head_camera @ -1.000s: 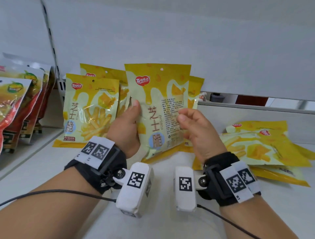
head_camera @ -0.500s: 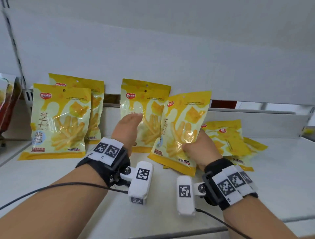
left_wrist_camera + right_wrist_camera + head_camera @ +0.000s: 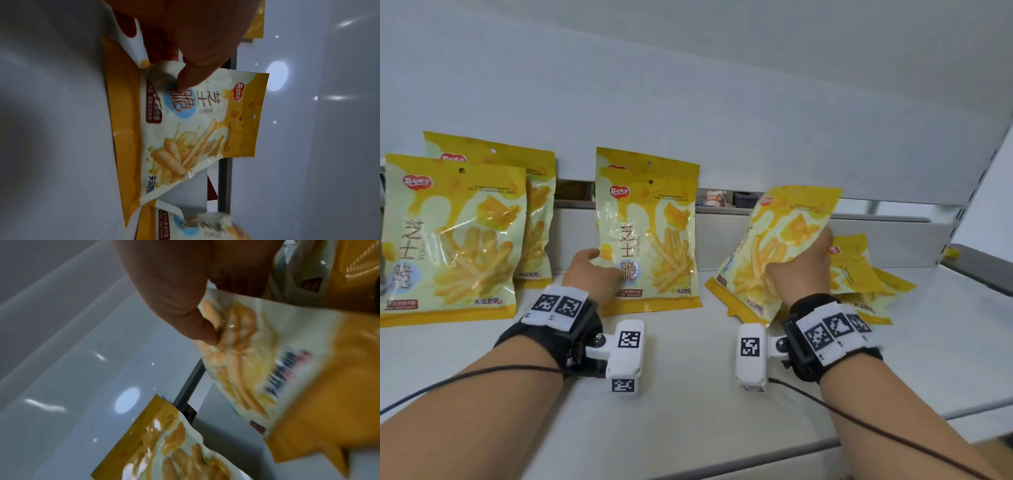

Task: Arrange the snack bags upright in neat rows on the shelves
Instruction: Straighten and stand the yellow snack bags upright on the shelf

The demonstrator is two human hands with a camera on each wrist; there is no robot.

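R hand (image 3: 799, 270) grips a glossy yellow-and-cream plastic snack bag (image 3: 784, 240), tilted, at 3 o'clock on the white metal shelf (image 3: 688, 359). L hand (image 3: 592, 274) pinches the upright center bag (image 3: 650, 236). Risk imo: slick film slips, or letting go topples it bc it's floppy.

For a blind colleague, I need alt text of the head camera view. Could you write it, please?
The right hand holds a tilted yellow snack bag over the white shelf, while the left hand touches an upright bag. More bags stand at left; others lie flat at right.
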